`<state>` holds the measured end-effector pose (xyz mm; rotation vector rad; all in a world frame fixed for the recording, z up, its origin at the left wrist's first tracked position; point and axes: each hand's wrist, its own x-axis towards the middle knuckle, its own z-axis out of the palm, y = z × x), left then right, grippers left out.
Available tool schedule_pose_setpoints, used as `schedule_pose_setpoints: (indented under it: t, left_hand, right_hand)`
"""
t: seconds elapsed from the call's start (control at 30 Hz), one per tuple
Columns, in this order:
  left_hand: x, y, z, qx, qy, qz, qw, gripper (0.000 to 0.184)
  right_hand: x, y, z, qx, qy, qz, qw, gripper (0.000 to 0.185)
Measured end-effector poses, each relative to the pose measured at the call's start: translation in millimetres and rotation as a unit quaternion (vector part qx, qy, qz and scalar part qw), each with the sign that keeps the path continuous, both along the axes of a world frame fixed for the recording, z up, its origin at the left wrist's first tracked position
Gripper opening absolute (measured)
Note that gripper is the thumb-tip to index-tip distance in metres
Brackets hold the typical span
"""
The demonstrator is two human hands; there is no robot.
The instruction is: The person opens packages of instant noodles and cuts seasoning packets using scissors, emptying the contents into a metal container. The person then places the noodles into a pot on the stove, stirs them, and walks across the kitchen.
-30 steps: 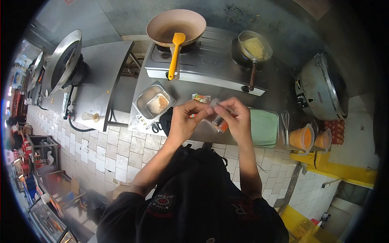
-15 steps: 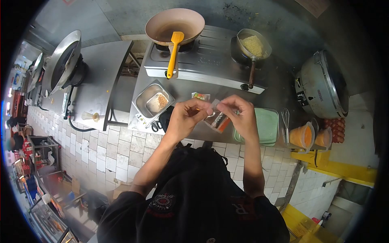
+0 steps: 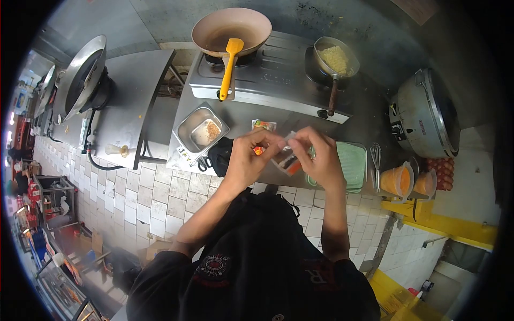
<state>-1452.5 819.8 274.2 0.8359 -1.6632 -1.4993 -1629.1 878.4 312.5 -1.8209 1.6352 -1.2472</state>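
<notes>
My left hand (image 3: 248, 158) and my right hand (image 3: 320, 159) meet over the counter, each pinching the top of a small clear packet (image 3: 286, 162) with dark and orange parts. The packet hangs below the fingertips. Behind my hands lies a colourful sachet (image 3: 264, 125) on the counter. A second red and orange piece (image 3: 259, 150) shows beside my left fingers. To the left stands a steel container (image 3: 202, 130) holding white and brown granules. A green tray (image 3: 350, 166) is just right of my right hand.
A wide pan (image 3: 232, 29) with a yellow spatula (image 3: 229, 72) and a small pan of noodles (image 3: 335, 59) sit on the stove (image 3: 273, 80). At right are a whisk (image 3: 376, 163), orange-filled tubs (image 3: 396, 180), a large cooker (image 3: 425, 117) and eggs (image 3: 445, 174). Scissors (image 3: 204, 163) lie at left.
My hands stay together at the packet, with the fingertips shifting slightly. The packet turned and showed more of its face, then tilted again. The view has moved a little.
</notes>
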Motion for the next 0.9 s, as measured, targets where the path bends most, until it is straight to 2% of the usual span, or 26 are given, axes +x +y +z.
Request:
schedule_pose_setpoints:
  t: [0.03, 0.1, 0.17, 0.2, 0.27, 0.5, 0.53, 0.6, 0.73, 0.8, 0.9]
  left_hand:
    - [0.1, 0.1, -0.1, -0.028, -0.007, -0.006, 1.000, 0.010]
    - [-0.7, 1.3, 1.6, -0.055, -0.014, -0.015, 0.998, 0.010]
    - [-2.3, 2.3, 5.6, 0.076, 0.038, -0.016, 0.996, 0.009]
    - [-3.0, 1.0, 3.9, 0.076, 0.038, -0.016, 0.996, 0.009]
    - [-4.8, -1.8, -0.1, 0.024, 0.034, 0.002, 0.999, 0.011]
    - [-0.3, -6.6, 7.3, -0.003, -0.007, -0.019, 1.000, 0.008]
    - [0.7, -7.2, 7.4, -0.013, -0.018, -0.012, 1.000, 0.009]
    - [0.9, -7.4, 8.4, -0.021, -0.029, -0.006, 0.999, 0.009]
    - [1.8, -11.3, 10.5, -0.038, -0.032, -0.018, 0.999, 0.009]
    - [3.1, -12.0, 11.5, -0.034, -0.032, -0.022, 0.999, 0.009]
    - [4.5, -11.7, 13.4, -0.063, -0.055, -0.027, 0.996, 0.009]
  right_hand:
    - [-3.1, -1.2, -1.3, 0.001, -0.001, -0.002, 1.000, 0.017]
    - [-11.7, -4.9, -6.3, -0.047, 0.111, 0.033, 0.992, 0.019]
    - [-14.0, -5.5, -10.5, -0.055, 0.119, 0.041, 0.990, 0.019]
    - [-14.6, -6.5, -12.1, -0.066, 0.128, 0.052, 0.988, 0.020]
    - [-13.5, -7.2, -15.3, -0.073, 0.124, 0.057, 0.988, 0.020]
    - [-10.3, -10.3, -16.2, -0.047, 0.082, 0.062, 0.994, 0.022]
    - [-11.6, -11.8, -13.1, -0.048, 0.083, 0.063, 0.993, 0.022]
    - [-15.6, -14.0, -7.5, -0.062, 0.163, 0.044, 0.984, 0.025]
    - [-16.7, -17.5, -20.8, -0.080, 0.169, 0.049, 0.981, 0.029]
    - [-15.9, -17.8, -27.7, -0.108, 0.132, 0.077, 0.982, 0.031]
    - [-14.7, -16.7, -27.5, -0.089, 0.129, 0.083, 0.984, 0.031]
